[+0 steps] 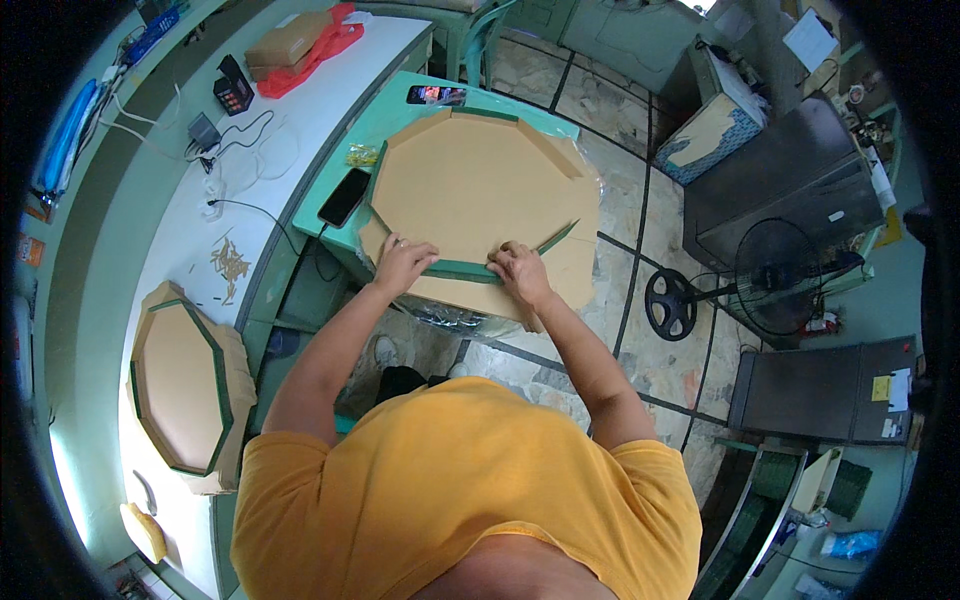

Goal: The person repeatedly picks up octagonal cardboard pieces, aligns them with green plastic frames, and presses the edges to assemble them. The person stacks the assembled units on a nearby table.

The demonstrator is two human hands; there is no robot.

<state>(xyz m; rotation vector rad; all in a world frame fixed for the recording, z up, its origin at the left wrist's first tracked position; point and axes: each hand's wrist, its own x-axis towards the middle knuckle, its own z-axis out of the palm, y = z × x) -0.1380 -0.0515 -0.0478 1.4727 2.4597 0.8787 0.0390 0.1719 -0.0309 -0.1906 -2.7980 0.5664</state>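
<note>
The right hand pinched the green strip on the polygonal cardboard panel; the left hand touched this strip, grip unclear.

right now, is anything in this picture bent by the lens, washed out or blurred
In the head view, the white counter bows along the left side and glares toward its lower end; in the head view, the corners fall to black outside the fisheye circle; in the head view, the left hand and right hand show no obvious motion blur.
</note>
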